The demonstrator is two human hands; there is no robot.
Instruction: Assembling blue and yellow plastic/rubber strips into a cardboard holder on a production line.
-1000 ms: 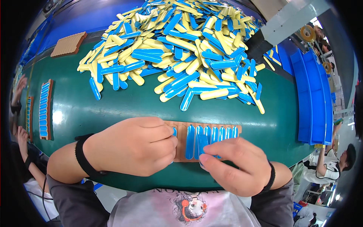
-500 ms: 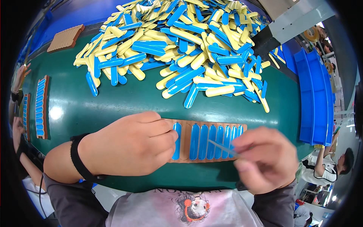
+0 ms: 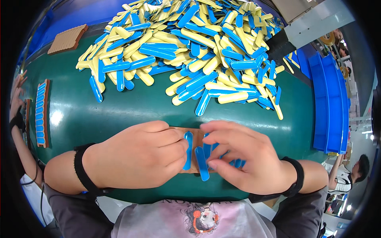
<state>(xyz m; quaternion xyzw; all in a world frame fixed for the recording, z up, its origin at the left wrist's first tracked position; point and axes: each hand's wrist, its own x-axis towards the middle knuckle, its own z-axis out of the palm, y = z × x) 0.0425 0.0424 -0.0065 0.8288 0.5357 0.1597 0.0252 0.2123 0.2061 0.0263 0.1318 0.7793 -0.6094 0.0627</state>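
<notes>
A brown slotted tray (image 3: 196,137) lies at the near edge of the green table (image 3: 119,115), mostly hidden under my hands. My left hand (image 3: 139,154) rests on its left part, fingertips touching a blue flat stick (image 3: 187,150) standing in a slot. My right hand (image 3: 244,156) covers the right part and pinches another blue stick (image 3: 201,163) that lies slanted across the tray's front edge. More blue sticks show between my right fingers.
A big heap of blue and yellow sticks (image 3: 190,47) fills the far half of the table. A filled tray (image 3: 41,113) lies at the left, an empty brown tray (image 3: 67,39) at the far left. Blue bins (image 3: 331,103) stand right. Another person's hand (image 3: 16,103) is at the left edge.
My right hand has moved left over the tray, toward my left hand, and now holds a blue stick near the tray's left slots. The row of sticks is now covered.
</notes>
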